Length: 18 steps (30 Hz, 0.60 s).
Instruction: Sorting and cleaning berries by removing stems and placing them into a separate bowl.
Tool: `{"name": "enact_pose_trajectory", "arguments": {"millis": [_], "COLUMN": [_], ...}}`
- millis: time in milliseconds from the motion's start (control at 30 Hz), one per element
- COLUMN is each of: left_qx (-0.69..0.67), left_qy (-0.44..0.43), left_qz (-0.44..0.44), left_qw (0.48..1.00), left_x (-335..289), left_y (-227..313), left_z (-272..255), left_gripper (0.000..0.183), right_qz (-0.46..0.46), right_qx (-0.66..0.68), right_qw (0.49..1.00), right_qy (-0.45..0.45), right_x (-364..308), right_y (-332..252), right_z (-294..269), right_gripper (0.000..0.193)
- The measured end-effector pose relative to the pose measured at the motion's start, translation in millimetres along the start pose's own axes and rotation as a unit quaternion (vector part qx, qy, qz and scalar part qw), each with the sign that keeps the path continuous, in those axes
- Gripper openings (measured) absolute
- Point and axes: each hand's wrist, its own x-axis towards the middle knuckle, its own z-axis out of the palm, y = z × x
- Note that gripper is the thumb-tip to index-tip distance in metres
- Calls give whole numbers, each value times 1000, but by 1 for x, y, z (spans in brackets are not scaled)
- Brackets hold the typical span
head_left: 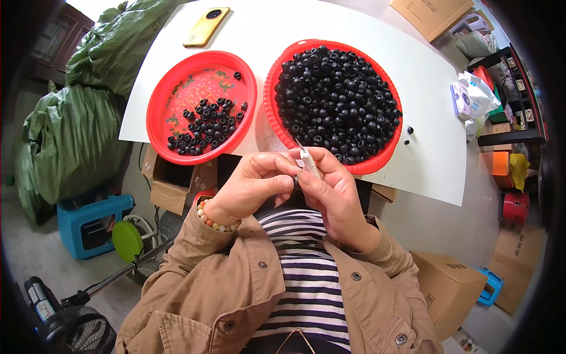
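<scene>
Tan cloth jacket fills the bottom; mid-frame, left hand pinches a small black round piece, right hand tightly clasps a slim white-handled tool: likely trimming, next cut needing steadiness.

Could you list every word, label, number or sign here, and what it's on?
I won't copy wording, but printing shows here:
Red plate: yellow lettering-like marks.
Cardboard box at lower right: dark print, too small to read.
Cardboard box at top right: faint print, too small to read.
White-and-purple package: marks too small to read.
</scene>
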Motion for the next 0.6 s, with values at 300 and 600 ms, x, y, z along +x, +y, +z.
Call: {"name": "enact_pose_trajectory", "arguments": {"millis": [300,600], "left_qx": [-112,-145], "left_qy": [24,38], "left_qz": [-48,-26], "left_qw": [992,988], "left_x": [-3,-6], "left_y": [3,5], "left_z": [14,8], "left_gripper": [16,15], "right_qz": [7,-116], "right_qx": [-7,-262], "right_qw": [1000,955], "right_qy": [-11,-79], "right_x": [-8,-15], "right_y": [-11,-8], "right_z": [1,-13], "right_gripper": [27,35]}}
